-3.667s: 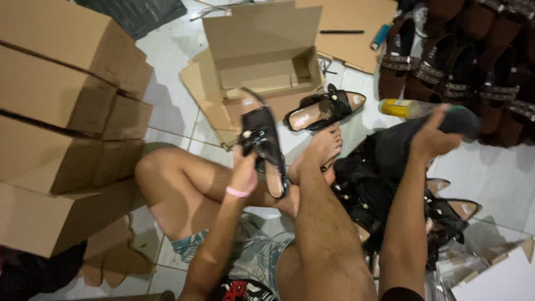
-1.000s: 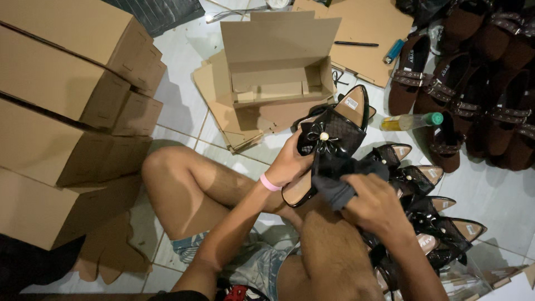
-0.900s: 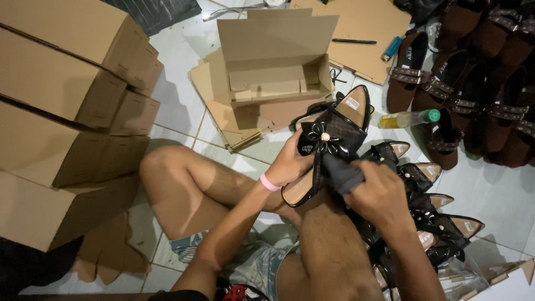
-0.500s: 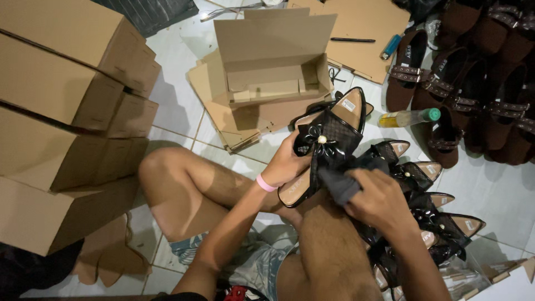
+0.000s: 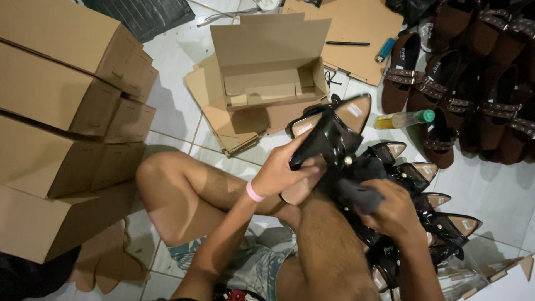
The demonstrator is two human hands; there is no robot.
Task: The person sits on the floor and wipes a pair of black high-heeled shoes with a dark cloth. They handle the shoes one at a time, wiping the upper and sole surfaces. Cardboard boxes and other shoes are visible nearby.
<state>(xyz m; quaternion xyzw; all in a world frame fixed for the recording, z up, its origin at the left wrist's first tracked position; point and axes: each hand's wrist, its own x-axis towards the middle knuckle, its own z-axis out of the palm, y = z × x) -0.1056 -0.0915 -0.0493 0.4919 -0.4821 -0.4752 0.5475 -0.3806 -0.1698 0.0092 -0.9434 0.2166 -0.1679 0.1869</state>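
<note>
My left hand, with a pink band on the wrist, grips a black pointed shoe with a tan insole, held over my bent knee. A dark grey cloth is bunched in my right hand and pressed against the shoe's lower side. I sit on the floor with bare legs crossed. Right of my knee lies a row of several matching black pointed shoes.
An open cardboard box stands on flattened cardboard ahead. Stacked closed cartons fill the left side. Several brown strapped sandals crowd the upper right. A yellow bottle with a green cap, a blue lighter and a pen lie nearby.
Seconds ago my right hand reached out to the right and the left held a shoe alone. Now the right hand holds the cloth against the shoe and has shifted slightly along it.
</note>
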